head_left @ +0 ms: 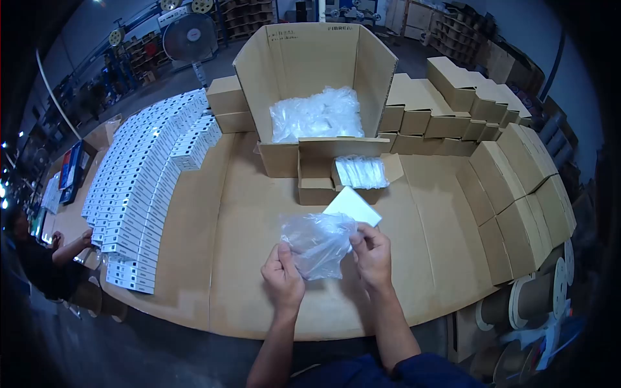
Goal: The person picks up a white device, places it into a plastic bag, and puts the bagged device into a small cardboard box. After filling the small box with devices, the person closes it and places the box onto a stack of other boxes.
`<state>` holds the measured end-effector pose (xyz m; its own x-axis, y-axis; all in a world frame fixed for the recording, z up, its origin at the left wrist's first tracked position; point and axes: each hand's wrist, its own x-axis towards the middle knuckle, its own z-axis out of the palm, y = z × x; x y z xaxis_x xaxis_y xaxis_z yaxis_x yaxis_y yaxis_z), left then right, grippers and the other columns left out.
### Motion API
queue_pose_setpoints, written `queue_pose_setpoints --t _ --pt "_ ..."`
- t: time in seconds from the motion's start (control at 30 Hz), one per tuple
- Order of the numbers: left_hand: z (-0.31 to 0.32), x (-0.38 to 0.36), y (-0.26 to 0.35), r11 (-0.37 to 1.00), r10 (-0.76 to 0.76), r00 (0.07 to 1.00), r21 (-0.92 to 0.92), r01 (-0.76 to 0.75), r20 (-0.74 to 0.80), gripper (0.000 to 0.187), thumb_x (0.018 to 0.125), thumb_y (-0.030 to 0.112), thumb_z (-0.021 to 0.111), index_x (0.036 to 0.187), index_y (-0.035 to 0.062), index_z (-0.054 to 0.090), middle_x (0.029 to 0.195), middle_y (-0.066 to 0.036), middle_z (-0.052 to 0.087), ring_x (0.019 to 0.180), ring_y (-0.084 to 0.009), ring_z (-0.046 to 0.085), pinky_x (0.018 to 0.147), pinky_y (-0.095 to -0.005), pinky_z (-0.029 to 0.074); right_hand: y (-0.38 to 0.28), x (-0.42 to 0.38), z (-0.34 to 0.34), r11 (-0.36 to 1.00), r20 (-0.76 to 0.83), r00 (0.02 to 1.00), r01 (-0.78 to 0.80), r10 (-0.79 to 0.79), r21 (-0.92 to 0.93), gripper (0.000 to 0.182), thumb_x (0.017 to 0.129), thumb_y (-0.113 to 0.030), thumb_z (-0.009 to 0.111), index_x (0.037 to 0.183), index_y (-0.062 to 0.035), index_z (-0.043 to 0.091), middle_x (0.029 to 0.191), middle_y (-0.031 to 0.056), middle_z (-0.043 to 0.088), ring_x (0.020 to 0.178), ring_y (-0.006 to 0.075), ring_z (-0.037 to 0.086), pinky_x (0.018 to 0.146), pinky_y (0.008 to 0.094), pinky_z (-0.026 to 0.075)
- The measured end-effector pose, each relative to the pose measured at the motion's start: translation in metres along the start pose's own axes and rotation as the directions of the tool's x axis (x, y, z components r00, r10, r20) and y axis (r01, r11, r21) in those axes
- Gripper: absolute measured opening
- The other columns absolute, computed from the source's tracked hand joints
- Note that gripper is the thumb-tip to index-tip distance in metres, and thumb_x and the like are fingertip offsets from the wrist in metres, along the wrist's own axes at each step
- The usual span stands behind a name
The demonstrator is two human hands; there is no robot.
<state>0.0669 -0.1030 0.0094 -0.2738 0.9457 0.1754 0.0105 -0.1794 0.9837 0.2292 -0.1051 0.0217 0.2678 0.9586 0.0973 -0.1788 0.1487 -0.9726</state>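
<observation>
Both hands are raised over the cardboard-covered table (259, 310), close together. Left hand (283, 275) pinches the lower left edge of a clear plastic bag (317, 242); right hand (371, 252) pinches the bag's upper right edge, fingers closed on the film, where a flat white card-like piece (354, 205) sticks out of the bag's mouth toward the far side. Whether the right fingers also grip the white piece: cannot tell. Bag is crumpled and thin, hangs limp between the two grips; judged very light, soft, slippery, easy to tear if pulled hard, so best held at the edges near the opening, as now. White piece looks stiff and flat, light; best taken by its edge. Just beyond the hands: a small open carton (336, 174) holding more bagged white items (362, 171). Behind it, a large open carton (310, 71) with a heap of clear bags (317, 115). Left: rows of white boxes (142, 181). Right: stacked folded brown boxes (511, 181). Another person (39, 258) sits at far left.
</observation>
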Motion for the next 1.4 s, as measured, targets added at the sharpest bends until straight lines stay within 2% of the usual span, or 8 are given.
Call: queue_pose_setpoints --t 0.23,0.33,0.47,0.6,0.8,1.1,1.23,1.4 --pt "-0.005 0.001 -0.011 0.986 -0.162 0.987 -0.030 0.161 -0.017 0.036 0.112 0.024 0.046 0.098 -0.0027 0.066 0.093 -0.006 0.069 0.082 -0.0086 0.061 0.072 -0.0241 0.049 0.013 -0.035 -0.011 0.963 0.069 0.997 0.053 -0.036 -0.264 0.020 0.089 -0.015 0.083 0.092 0.0035 0.076 0.102 0.0068 0.059 0.075 0.0093 0.055 0.059 0.0260 0.044" --pt "-0.008 0.016 -0.026 0.990 0.100 0.989 -0.088 -0.110 -0.114 0.026 0.107 0.021 0.056 0.111 -0.0024 0.064 0.111 -0.012 0.068 0.095 -0.0134 0.062 0.079 -0.0268 0.050 0.000 -0.035 -0.016 0.868 0.070 0.994 0.106 -0.082 -0.486 0.019 0.086 -0.012 0.084 0.092 0.0041 0.075 0.107 0.0140 0.062 0.081 0.0165 0.062 0.066 0.0282 0.049" --pt "-0.021 0.028 0.019 0.807 0.468 0.845 0.266 -0.528 0.257 0.041 0.086 0.013 0.075 0.124 -0.0009 0.064 0.117 -0.017 0.066 0.108 -0.0289 0.063 0.091 -0.0388 0.050 -0.007 -0.031 -0.019 0.795 0.215 0.955 0.288 -0.202 -0.533 0.021 0.085 -0.012 0.084 0.094 0.0051 0.074 0.125 0.0238 0.062 0.106 0.0314 0.067 0.086 0.0359 0.054" --pt "-0.010 0.051 0.043 0.679 0.498 0.662 0.222 -0.700 0.560 0.028 0.080 0.006 0.080 0.106 0.0033 0.071 0.112 -0.013 0.068 0.106 -0.0326 0.064 0.093 -0.0446 0.051 -0.010 -0.028 -0.024 0.787 0.321 0.921 0.363 -0.221 -0.499 0.022 0.084 -0.012 0.083 0.097 0.0050 0.075 0.132 0.0271 0.060 0.115 0.0372 0.065 0.095 0.0406 0.053" --pt "-0.007 0.050 0.035 0.695 0.509 0.621 0.140 -0.705 0.596 0.014 0.085 0.001 0.076 0.091 0.0026 0.064 0.095 -0.010 0.069 0.090 -0.0288 0.067 0.076 -0.0385 0.054 -0.009 -0.029 -0.029 0.795 0.175 0.982 0.158 -0.066 -0.585 0.020 0.086 -0.011 0.081 0.097 0.0047 0.075 0.123 0.0267 0.062 0.107 0.0369 0.067 0.090 0.0419 0.054" --pt "-0.017 0.034 0.010 0.925 0.266 0.844 0.123 -0.360 0.465 0.042 0.096 0.038 0.074 0.111 0.0004 0.060 0.065 -0.012 0.058 0.071 -0.0259 0.066 0.071 -0.0366 0.054 0.002 -0.034 -0.022 0.767 0.102 0.989 0.150 -0.111 -0.624 0.016 0.090 -0.010 0.077 0.094 0.0054 0.074 0.105 0.0232 0.063 0.091 0.0361 0.066 0.078 0.0401 0.053" --pt "-0.005 0.039 -0.015 0.827 0.540 0.841 -0.192 -0.528 0.012 0.097 0.081 0.058 0.084 0.142 -0.0005 0.038 0.122 -0.014 0.058 0.115 -0.0245 0.058 0.099 -0.0390 0.047 0.010 -0.034 -0.027 0.797 0.042 0.989 0.140 -0.143 -0.588 0.016 0.090 -0.011 0.078 0.093 0.0040 0.074 0.098 0.0171 0.061 0.082 0.0261 0.061 0.070 0.0366 0.049" --pt "-0.018 0.002 -0.032 0.905 -0.014 0.847 -0.354 0.236 0.531 0.093 0.079 0.013 0.091 0.151 -0.0007 0.034 0.138 -0.014 0.054 0.129 -0.0226 0.054 0.107 -0.0371 0.047 0.017 -0.031 -0.027 0.820 0.029 0.978 0.188 -0.205 -0.540 0.016 0.089 -0.012 0.079 0.094 0.0021 0.075 0.097 0.0153 0.059 0.080 0.0242 0.059 0.069 0.0358 0.048"
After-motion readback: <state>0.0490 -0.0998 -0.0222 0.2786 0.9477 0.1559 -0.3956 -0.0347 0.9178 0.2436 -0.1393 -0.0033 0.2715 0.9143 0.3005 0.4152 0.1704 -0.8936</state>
